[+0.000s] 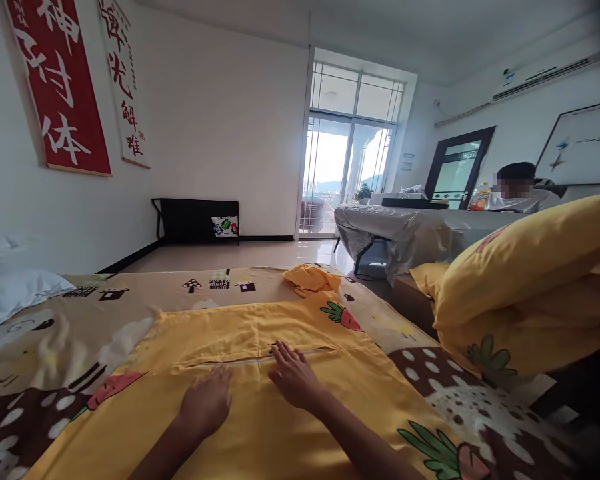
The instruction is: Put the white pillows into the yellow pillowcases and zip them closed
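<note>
A yellow pillowcase (260, 420) printed with carrots lies spread flat on a patterned blanket (145, 293). A long slit opening (250, 361) runs across it, with a pale edge showing. My left hand (207, 399) rests on the cloth just below the left part of the slit, its fingers extended, nothing seen in its grasp. At the slit's middle, my right hand (296, 375) lies palm down, its fingers stretched out over the edge. Beyond the pillowcase sits a small crumpled yellow cloth (313, 280).
To the right is a bulky yellow pillow (525, 267) with a carrot print. White bedding (20, 293) lies at the left. A plastic-covered table (365, 220) stands farther back, with a person (517, 193) behind it. A folded black frame (190, 220) leans against the wall.
</note>
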Tool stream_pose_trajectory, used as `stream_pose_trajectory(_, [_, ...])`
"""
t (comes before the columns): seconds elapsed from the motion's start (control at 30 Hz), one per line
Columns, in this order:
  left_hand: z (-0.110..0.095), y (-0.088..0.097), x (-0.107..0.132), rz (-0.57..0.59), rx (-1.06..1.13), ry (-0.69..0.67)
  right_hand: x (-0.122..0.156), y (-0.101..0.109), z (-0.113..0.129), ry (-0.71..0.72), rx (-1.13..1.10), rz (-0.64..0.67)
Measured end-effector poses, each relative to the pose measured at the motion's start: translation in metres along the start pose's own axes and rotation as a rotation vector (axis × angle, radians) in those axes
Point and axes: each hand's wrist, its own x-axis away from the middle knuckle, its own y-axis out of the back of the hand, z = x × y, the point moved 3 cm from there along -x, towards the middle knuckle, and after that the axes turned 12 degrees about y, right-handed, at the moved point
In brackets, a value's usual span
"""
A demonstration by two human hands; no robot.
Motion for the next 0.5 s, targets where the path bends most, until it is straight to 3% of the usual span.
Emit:
stream_pose_trajectory(0.07, [-0.017,0.003,-0.033,-0.032,0.007,0.016,-0.036,-0.012,0.006,-0.054,-0.045,-0.060])
stream_pose_trajectory(0.13, [-0.023,-0.004,-0.067,-0.073,0.029,0.008,-0.064,-0.025,0.001,-0.123,-0.074,-0.107])
stream_pose_trajectory(0.27, [-0.010,-0.029,-0.130,-0.058,0.074,-0.029,-0.101,-0.045,-0.032,-0.058,-0.133,0.012])
stream_pose_trajectory(0.37, [0.022,-0.040,-0.173,-0.049,0.089,0.030,-0.115,-0.047,-0.077,-0.075,-0.114,0.062])
stream_pose_trajectory(0.5, [0.093,-0.051,-0.226,-0.127,0.103,0.194,-0.125,-0.035,-0.148,-0.218,-0.028,0.033])
